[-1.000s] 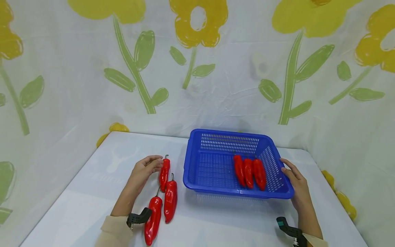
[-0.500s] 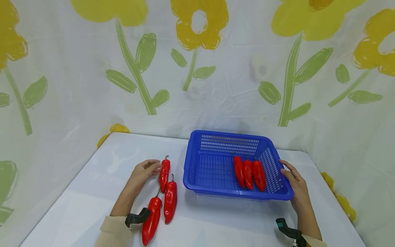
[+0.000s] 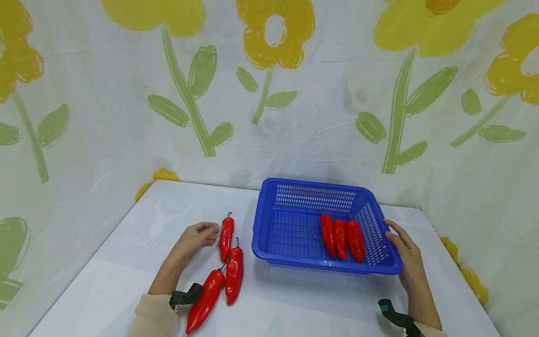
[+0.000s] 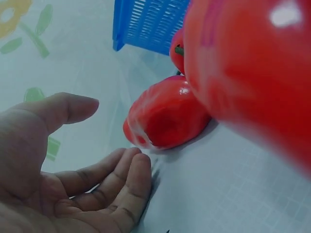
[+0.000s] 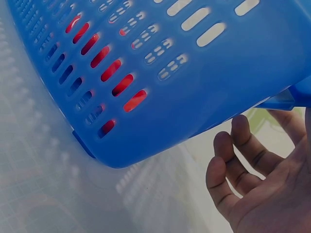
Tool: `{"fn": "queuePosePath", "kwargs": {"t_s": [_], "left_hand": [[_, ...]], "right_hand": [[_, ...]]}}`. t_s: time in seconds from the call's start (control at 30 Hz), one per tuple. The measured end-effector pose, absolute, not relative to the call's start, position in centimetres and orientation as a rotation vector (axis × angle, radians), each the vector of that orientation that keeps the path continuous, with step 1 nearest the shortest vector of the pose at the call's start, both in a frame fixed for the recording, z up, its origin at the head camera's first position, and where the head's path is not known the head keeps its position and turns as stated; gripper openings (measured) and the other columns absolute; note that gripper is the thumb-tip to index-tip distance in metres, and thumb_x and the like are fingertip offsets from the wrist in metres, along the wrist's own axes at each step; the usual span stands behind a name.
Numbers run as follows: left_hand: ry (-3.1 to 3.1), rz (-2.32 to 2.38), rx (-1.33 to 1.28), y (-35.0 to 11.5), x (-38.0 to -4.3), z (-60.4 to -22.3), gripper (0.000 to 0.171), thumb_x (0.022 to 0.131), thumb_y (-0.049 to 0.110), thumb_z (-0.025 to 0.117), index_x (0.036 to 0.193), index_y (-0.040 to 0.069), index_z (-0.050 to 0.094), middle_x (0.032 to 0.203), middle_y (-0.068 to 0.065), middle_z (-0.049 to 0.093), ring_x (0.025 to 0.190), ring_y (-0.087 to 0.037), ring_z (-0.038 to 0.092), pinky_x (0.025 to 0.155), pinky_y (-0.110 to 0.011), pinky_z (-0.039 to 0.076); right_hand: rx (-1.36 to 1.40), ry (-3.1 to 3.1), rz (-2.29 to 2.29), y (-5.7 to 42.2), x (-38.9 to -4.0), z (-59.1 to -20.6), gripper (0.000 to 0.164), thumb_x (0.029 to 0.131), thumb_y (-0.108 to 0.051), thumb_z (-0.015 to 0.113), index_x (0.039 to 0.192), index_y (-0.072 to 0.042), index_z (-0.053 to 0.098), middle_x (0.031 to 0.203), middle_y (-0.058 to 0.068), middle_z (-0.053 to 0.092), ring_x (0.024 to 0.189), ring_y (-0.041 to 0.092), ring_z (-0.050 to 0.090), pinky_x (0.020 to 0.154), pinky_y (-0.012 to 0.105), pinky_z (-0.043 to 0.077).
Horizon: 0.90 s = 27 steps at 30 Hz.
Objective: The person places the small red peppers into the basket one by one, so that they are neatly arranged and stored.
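Three long red chili peppers lie on the table at the left. My left hand (image 3: 195, 241) is beside the farthest pepper (image 3: 226, 238). In the left wrist view its thumb and fingers stand apart with nothing between them, the fingertips close to a red pepper (image 4: 167, 114). The black wrist mount (image 3: 187, 296) lies against the nearest pepper (image 3: 206, 299). Another pepper (image 3: 234, 276) lies to the right of it. On the right, my right hand (image 3: 408, 257) holds the side rim of a blue plastic basket (image 3: 305, 265). Three more red peppers (image 3: 340, 238) lie inside, toward its right.
The white table (image 3: 294, 309) ends at a pale curtain (image 3: 316, 135) printed with yellow flowers, hanging behind and on both sides. A second wrist mount (image 3: 396, 316) sits on my right wrist.
My left hand has drawn slightly back from the farthest pepper. The nearest pepper has turned, its lower end swinging left. My right hand and the basket keep their places.
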<state>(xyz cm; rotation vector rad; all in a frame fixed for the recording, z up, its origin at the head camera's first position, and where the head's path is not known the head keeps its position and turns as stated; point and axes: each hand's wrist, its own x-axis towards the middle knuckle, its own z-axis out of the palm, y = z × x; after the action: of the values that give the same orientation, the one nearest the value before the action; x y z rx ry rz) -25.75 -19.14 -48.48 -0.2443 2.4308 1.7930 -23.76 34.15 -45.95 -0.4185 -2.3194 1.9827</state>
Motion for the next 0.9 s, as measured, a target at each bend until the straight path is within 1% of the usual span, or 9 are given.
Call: {"fn": "queuePosePath", "kwargs": {"t_s": [0.13,0.2,0.27,0.4,0.5,0.57,0.7,0.77,0.9], "left_hand": [[2.479,1.684,-0.245,-19.1,-25.5,-48.6,0.054,0.095,0.037,0.067,0.130,-0.003,0.059,0.115,-0.014,0.067,0.097,-0.022,0.066,0.101,-0.052,0.048],[2.506,1.621,-0.248,-19.0,-25.5,-48.4,0.055,0.093,0.039,0.069,0.129,-0.003,0.059,0.114,-0.014,0.067,0.097,-0.024,0.067,0.100,-0.056,0.047],[2.544,1.545,-0.245,-18.8,-25.5,-48.2,0.057,0.091,0.041,0.071,0.127,-0.002,0.060,0.112,-0.014,0.067,0.097,-0.025,0.067,0.097,-0.058,0.048],[2.615,1.441,-0.256,-18.1,-25.8,-48.0,0.057,0.086,0.044,0.074,0.121,-0.001,0.063,0.104,-0.012,0.068,0.094,-0.026,0.064,0.087,-0.051,0.053],[2.658,1.417,-0.289,-17.6,-26.0,-48.2,0.053,0.084,0.041,0.078,0.116,0.001,0.066,0.098,-0.010,0.068,0.093,-0.027,0.061,0.079,-0.042,0.055],[2.676,1.417,-0.304,-17.3,-25.9,-48.2,0.050,0.082,0.038,0.079,0.113,0.000,0.067,0.096,-0.009,0.068,0.092,-0.027,0.061,0.076,-0.040,0.056],[2.687,1.420,-0.325,-16.9,-25.7,-48.1,0.048,0.081,0.035,0.080,0.110,-0.001,0.068,0.092,-0.010,0.067,0.090,-0.028,0.060,0.072,-0.037,0.056],[2.682,1.431,-0.331,-16.9,-25.5,-48.0,0.048,0.081,0.034,0.080,0.110,-0.002,0.068,0.092,-0.011,0.067,0.090,-0.029,0.060,0.072,-0.038,0.056],[2.666,1.472,-0.348,-17.3,-25.3,-48.2,0.047,0.080,0.031,0.080,0.112,-0.002,0.068,0.100,-0.014,0.068,0.095,-0.031,0.060,0.075,-0.041,0.058]], "right_hand": [[-0.423,-2.328,1.978,34.1,-23.7,-46.0,0.056,0.100,-0.052,0.053,0.153,-0.038,0.040,0.158,0.021,0.028,0.086,-0.004,0.063,0.074,0.028,0.060],[-0.432,-2.326,1.983,34.1,-23.7,-46.0,0.056,0.100,-0.052,0.053,0.153,-0.038,0.040,0.158,0.021,0.028,0.086,-0.004,0.063,0.074,0.028,0.060],[-0.436,-2.322,1.992,34.0,-23.7,-45.9,0.056,0.100,-0.052,0.053,0.153,-0.038,0.040,0.158,0.020,0.028,0.086,-0.004,0.063,0.074,0.028,0.060],[-0.443,-2.313,2.000,34.1,-23.7,-45.9,0.056,0.100,-0.052,0.054,0.152,-0.039,0.040,0.157,0.020,0.028,0.086,-0.003,0.064,0.074,0.028,0.060],[-0.447,-2.305,2.006,34.1,-23.7,-45.9,0.056,0.100,-0.053,0.054,0.152,-0.040,0.041,0.157,0.020,0.029,0.086,-0.002,0.064,0.074,0.028,0.060],[-0.447,-2.301,2.016,34.1,-23.7,-45.9,0.056,0.100,-0.052,0.053,0.152,-0.039,0.040,0.157,0.020,0.028,0.086,-0.002,0.064,0.074,0.028,0.060],[-0.451,-2.302,2.018,34.1,-23.7,-46.1,0.056,0.100,-0.052,0.053,0.153,-0.039,0.040,0.158,0.019,0.027,0.086,-0.002,0.064,0.074,0.028,0.060],[-0.452,-2.309,2.010,34.1,-23.7,-46.1,0.056,0.100,-0.052,0.053,0.153,-0.038,0.039,0.159,0.019,0.027,0.086,-0.003,0.063,0.074,0.028,0.060],[-0.461,-2.322,1.987,34.1,-23.7,-46.1,0.056,0.100,-0.052,0.052,0.153,-0.039,0.039,0.159,0.019,0.027,0.085,-0.003,0.062,0.074,0.028,0.060]]}}
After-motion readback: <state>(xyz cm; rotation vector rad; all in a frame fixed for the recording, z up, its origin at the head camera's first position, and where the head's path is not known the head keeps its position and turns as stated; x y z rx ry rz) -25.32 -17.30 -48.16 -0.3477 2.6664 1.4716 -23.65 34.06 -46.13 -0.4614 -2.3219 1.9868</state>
